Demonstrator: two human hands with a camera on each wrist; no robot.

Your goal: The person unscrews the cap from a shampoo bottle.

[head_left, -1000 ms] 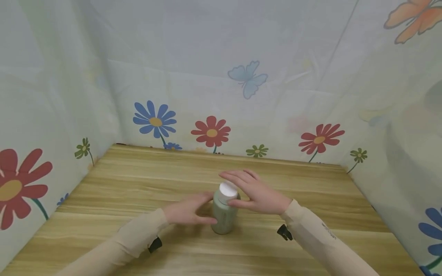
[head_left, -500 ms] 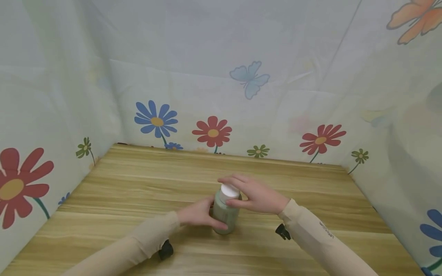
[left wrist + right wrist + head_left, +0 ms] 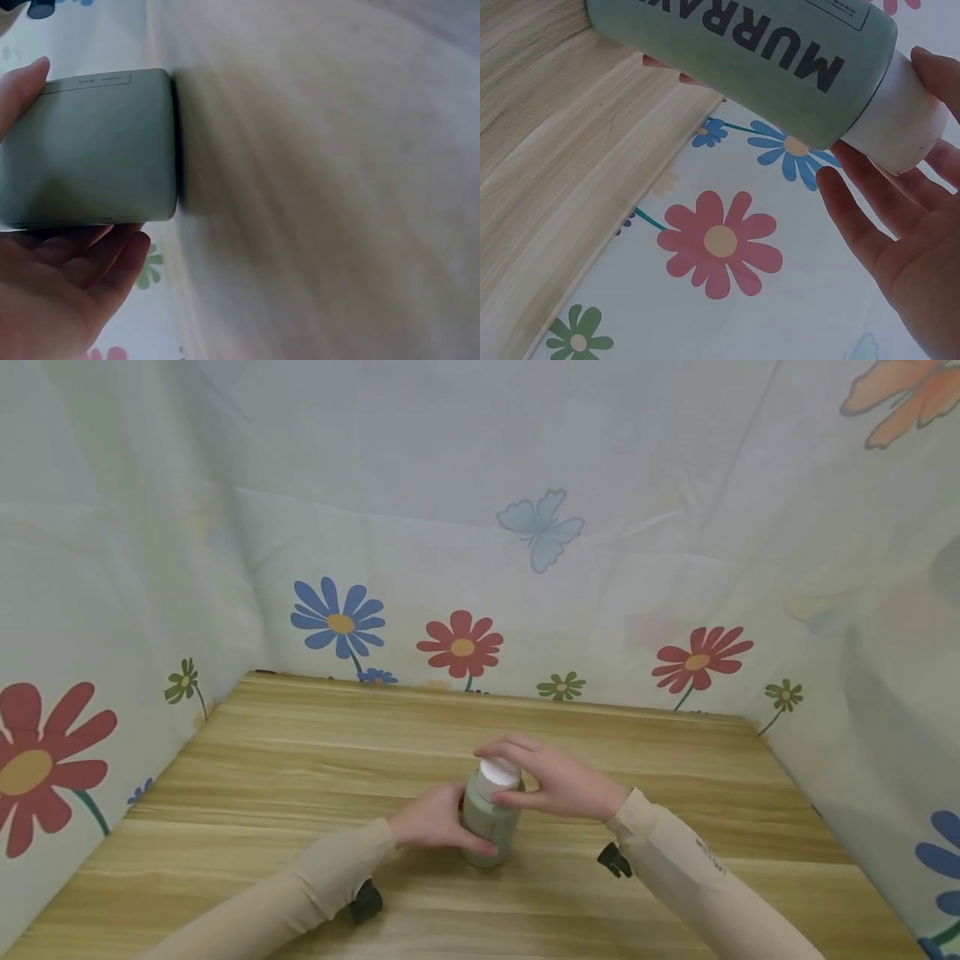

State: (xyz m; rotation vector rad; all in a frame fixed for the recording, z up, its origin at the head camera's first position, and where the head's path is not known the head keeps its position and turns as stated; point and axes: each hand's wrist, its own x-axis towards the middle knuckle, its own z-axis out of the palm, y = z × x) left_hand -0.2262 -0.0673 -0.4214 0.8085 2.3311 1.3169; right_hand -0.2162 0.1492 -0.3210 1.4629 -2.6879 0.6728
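- The left hand [image 3: 431, 820] is holding the bottle [image 3: 483, 822] round its body, thumb on the near side and fingers reaching round the far side.
- The right hand [image 3: 566, 782] is pinching the white cap [image 3: 498, 774] from the side, thumb opposite the fingers; in the right wrist view one finger is sticking out loosely past the cap.
- The bottle, pale green with dark lettering, is standing upright on the worktop [image 3: 315, 752], between the two hands, and the cap is sitting on its neck.
- To my eye, the step in hand is working at the cap while the bottle is being steadied; whether the cap is turning, I cannot tell.
- The next move, I judge, is calling for a firm left hold and an even right grip, so that the bottle isn't twisting or tipping.
- The hands themselves are hiding part of the bottle and of the cap's edge; I'm seeing nothing else crowding them.
- Black clips are showing by the left sleeve [image 3: 337, 868] and the right sleeve [image 3: 690, 852], away from the bottle.
- Behind, a pale curtain [image 3: 420, 460] is hanging beyond the worktop, its printed flowers well apart from the hands.
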